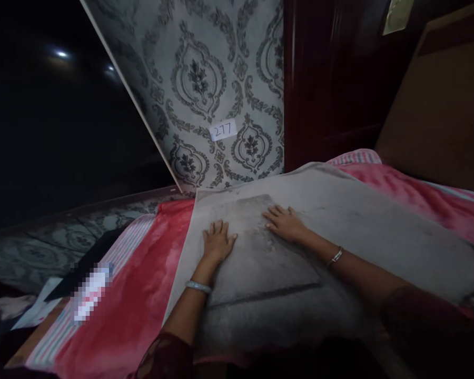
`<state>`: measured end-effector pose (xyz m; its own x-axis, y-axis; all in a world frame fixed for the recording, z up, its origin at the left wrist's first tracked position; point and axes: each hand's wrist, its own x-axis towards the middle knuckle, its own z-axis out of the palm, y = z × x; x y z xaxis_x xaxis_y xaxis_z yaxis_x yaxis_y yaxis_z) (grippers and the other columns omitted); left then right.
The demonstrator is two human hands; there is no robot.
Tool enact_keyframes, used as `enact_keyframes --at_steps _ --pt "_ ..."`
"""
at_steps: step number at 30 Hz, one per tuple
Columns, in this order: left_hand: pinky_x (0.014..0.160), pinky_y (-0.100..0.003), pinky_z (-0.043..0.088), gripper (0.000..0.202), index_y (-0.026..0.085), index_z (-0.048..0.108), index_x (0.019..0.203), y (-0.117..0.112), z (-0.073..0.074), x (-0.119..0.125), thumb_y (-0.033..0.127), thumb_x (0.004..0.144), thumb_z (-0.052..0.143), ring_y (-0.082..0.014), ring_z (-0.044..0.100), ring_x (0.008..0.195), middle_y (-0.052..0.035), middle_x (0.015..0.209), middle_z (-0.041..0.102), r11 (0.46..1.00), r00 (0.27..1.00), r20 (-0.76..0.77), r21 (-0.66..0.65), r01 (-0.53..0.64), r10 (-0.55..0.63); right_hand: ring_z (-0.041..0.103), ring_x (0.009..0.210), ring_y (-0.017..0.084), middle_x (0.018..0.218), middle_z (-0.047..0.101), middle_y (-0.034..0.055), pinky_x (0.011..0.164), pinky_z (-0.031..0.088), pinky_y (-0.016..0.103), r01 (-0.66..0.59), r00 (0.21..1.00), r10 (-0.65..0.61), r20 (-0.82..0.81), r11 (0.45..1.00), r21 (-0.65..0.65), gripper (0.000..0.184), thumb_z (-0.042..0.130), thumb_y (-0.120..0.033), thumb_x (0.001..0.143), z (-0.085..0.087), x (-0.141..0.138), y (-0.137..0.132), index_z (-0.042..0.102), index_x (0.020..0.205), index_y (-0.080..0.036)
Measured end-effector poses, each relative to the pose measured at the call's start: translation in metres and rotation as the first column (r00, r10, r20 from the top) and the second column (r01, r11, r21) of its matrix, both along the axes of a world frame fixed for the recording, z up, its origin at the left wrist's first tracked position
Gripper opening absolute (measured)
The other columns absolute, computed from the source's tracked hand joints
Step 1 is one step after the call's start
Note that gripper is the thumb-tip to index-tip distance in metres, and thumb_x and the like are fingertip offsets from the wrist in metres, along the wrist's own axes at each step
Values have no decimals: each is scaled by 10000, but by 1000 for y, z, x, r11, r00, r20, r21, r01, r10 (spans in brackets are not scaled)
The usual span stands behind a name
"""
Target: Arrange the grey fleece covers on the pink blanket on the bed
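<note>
A grey blanket (363, 231) lies spread over a bed, with a folded square section (256, 258) on top in the middle. My left hand (218, 241) rests flat on the left edge of that folded section, fingers spread and pointing away from me. My right hand (285, 222) lies flat on its far right corner, fingers stretched out. Both hands are open and hold nothing. Each wrist wears a bangle.
A red plush bedcover (142, 284) with a striped border lies under the grey blanket. Patterned wallpaper (205, 79) with a paper label reading 277 (223, 129) is behind the bed. A dark wooden door (332, 79) and a brown headboard (442, 116) stand right.
</note>
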<state>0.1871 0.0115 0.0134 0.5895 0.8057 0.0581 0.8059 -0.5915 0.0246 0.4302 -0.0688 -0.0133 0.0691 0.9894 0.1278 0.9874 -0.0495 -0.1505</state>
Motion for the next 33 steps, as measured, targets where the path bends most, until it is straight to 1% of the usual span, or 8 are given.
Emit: enact_keyframes --at_steps 4,9,12,15,22,27,31,33 --pt "1208 -598 146 583 322 335 1543 29 2 16 518 995 305 -281 168 1525 -7 1642 259 980 981 0 -43 194 -194 274 1476 290 1597 334 59 1163 215 613 -165 986 166 -13 984 66 546 291 -435 1009 1 -11 25 412 1525 -304" --pt "1159 -682 190 574 320 357 1535 65 7 21 487 992 282 -350 177 1514 -33 1646 246 992 993 -25 -55 -116 115 269 1473 324 1586 354 72 1138 190 680 85 996 -85 3 996 -20 535 298 -390 1009 8 3 55 416 1522 -291" --pt "1177 -657 164 582 315 371 1529 78 6 28 506 982 321 -337 167 1519 -38 1646 248 999 999 0 9 -35 35 253 1479 328 1598 333 64 1146 193 664 -14 1000 13 11 999 41 547 315 -434 1005 7 5 72 400 1530 -302" --pt "1199 -602 164 590 342 343 1537 92 0 36 542 984 302 -286 156 1527 -11 1647 249 996 997 16 -45 71 -70 266 1476 311 1611 304 59 1163 213 617 -84 996 85 -9 995 61 581 288 -490 1006 -2 8 88 379 1543 -289" --pt "1203 -514 237 557 342 329 1544 137 -19 16 458 1008 232 -238 241 1507 0 1625 309 990 986 114 -97 -107 118 279 1472 316 1602 326 50 1131 286 613 78 995 -77 -57 997 16 578 228 -496 1010 -23 50 113 388 1537 -319" --pt "1210 -454 231 550 302 342 1541 140 -17 14 393 1011 223 -188 253 1501 -26 1620 324 982 978 114 -91 -165 175 251 1486 293 1621 283 38 1161 265 572 110 990 -113 -83 993 -39 578 200 -466 1022 -17 53 111 337 1562 -312" --pt "1157 -601 264 621 189 335 1547 123 -2 19 443 999 190 -340 325 1461 -161 1564 402 946 944 78 -94 -312 319 232 1488 326 1647 190 62 1156 255 594 150 983 -161 -88 981 -123 599 200 -474 1023 1 43 102 284 1585 -282" --pt "1134 -604 297 676 146 309 1555 107 3 18 500 991 189 -381 368 1427 -198 1529 436 931 932 69 -102 -349 357 176 1496 366 1653 148 89 1147 229 636 182 976 -196 -90 972 -150 636 209 -531 1016 5 31 88 284 1587 -262"
